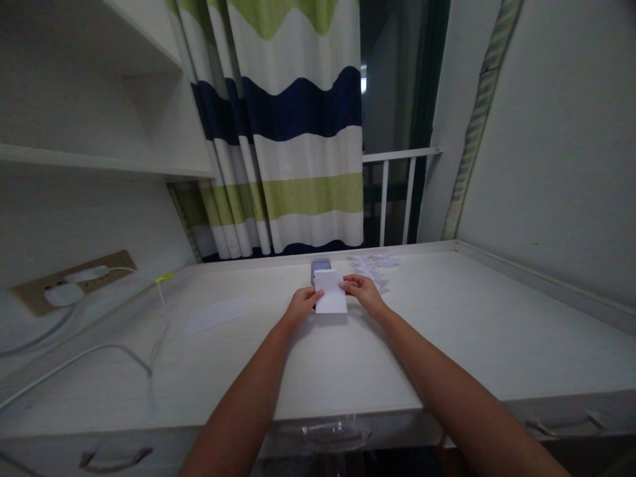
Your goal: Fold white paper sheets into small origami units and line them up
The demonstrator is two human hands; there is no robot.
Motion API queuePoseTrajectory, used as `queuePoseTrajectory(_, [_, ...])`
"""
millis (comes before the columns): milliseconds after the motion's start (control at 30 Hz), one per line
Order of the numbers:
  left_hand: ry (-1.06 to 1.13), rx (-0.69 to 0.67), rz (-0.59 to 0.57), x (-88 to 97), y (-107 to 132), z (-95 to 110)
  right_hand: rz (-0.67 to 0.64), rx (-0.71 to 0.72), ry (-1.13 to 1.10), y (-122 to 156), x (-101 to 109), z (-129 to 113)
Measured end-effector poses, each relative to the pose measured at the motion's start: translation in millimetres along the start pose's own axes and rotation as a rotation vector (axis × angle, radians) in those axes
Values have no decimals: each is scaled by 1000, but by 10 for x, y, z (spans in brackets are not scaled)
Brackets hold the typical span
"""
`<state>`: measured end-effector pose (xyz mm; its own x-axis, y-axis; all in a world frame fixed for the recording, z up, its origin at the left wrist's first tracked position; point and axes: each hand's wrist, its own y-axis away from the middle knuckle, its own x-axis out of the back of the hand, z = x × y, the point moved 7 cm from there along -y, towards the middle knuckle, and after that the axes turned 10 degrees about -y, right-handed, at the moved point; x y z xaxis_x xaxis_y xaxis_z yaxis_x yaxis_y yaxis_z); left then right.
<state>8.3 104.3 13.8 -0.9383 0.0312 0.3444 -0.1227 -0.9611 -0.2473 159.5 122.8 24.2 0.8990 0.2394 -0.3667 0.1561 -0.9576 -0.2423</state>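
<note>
Between my two hands is a small white sheet of paper (pixel 330 295), roughly rectangular and held up just above the desk. My left hand (pixel 301 305) pinches its left edge, thumb on the near face. At the upper right edge, my right hand (pixel 364 293) grips the paper between thumb and fingers. Directly behind the sheet lies a phone (pixel 320 264), partly covered by it. Several folded white paper pieces (pixel 370 266) lie in a cluster beyond my right hand.
A flat white sheet (pixel 217 314) lies on the desk (pixel 342 371) at left. White cables (pixel 112 346) run from chargers in a wall socket (pixel 74 281). A striped curtain (pixel 308 132) hangs behind the desk, and a shelf (pixel 99 159) juts out at upper left.
</note>
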Motion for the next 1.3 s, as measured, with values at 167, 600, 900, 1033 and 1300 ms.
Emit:
queuePoseTrajectory(167, [10,2,-25,-17,-12,-23,-2,17,2,-14,9,-3])
queuePoseTrajectory(600, [-1,4,-65,-46,20,23,16,72,1,-42,50,-13])
queuePoseTrajectory(900, [12,13,-90,-70,17,-23,39,102,7,-54,76,-37])
queuePoseTrajectory(1033, [14,25,-95,-80,24,-15,61,109,2,-49,86,-51])
queuePoseTrajectory(1300, [6,26,-116,-99,29,-20,85,120,-18,-43,98,-65])
